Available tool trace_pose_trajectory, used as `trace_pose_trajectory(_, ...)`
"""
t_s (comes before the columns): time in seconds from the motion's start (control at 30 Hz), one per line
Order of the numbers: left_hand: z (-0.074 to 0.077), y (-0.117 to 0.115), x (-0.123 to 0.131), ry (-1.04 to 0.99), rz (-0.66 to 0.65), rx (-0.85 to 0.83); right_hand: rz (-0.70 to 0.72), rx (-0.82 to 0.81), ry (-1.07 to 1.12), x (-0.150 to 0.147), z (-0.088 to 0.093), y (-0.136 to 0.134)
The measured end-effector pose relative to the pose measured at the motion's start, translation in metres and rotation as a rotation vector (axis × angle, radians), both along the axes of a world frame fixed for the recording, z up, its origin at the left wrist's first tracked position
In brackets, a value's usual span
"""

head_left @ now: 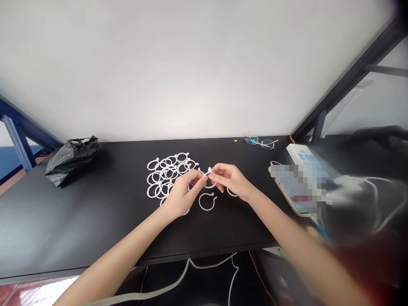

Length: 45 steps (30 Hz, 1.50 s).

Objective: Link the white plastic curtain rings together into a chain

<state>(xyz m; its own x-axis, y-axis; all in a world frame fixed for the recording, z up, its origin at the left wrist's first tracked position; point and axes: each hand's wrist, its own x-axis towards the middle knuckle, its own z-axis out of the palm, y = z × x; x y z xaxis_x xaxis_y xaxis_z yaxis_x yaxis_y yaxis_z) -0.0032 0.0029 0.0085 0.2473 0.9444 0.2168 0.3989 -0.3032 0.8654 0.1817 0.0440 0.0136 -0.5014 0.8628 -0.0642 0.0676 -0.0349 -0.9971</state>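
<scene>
Between my two hands is a white ring [210,185] with a small knob at its top, held just above the black table. My left hand [183,193] pinches its left side with thumb and finger. From the other side, my right hand [230,178] grips it near the knob with closed fingertips. An open white ring [206,209] with a gap at its upper right lies below the hands. Another ring [232,194] shows partly under my right hand. Left of my hands spreads a pile of white rings [154,190], partly covered by my left hand.
A black plastic bag [72,159] sits at the table's left. Eyeglasses [260,142] lie near the wall at the back. To the right are a phone-like device [288,193], a white box [299,153] and cables. White cords [178,280] hang below the black table's [111,225] front edge.
</scene>
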Motion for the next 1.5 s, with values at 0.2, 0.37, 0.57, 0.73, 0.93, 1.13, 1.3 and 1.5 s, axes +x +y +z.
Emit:
trace_pose_trajectory(0.2,-0.001,0.006,-0.006,0.137,0.106,0.13,0.043,0.154,-0.214,0.007,-0.004,0.003)
trace_pose_trajectory(0.37,-0.01,0.009,-0.01,0.654,0.158,0.38,0.301,0.209,-0.562,0.015,0.002,0.002)
trace_pose_trajectory(0.57,-0.019,0.013,-0.014,0.852,0.195,0.413,0.33,0.179,-0.585,0.017,0.005,0.002)
trace_pose_trajectory(0.73,-0.015,0.016,-0.019,0.784,0.215,0.351,0.348,0.174,-0.555,0.019,0.0,0.005)
trace_pose_trajectory(0.93,-0.004,0.012,-0.014,0.638,0.217,0.41,0.272,0.149,-0.467,0.016,-0.008,0.006)
trace_pose_trajectory(1.13,-0.006,0.004,-0.006,0.541,-0.024,0.434,0.16,0.169,-0.191,0.015,-0.007,0.006)
trace_pose_trajectory(1.3,-0.008,0.002,-0.004,0.342,-0.027,0.336,0.097,0.131,-0.014,0.011,-0.004,0.003)
trace_pose_trajectory(1.5,-0.002,0.002,-0.005,0.162,-0.017,0.208,0.078,0.098,0.102,0.004,-0.002,-0.002)
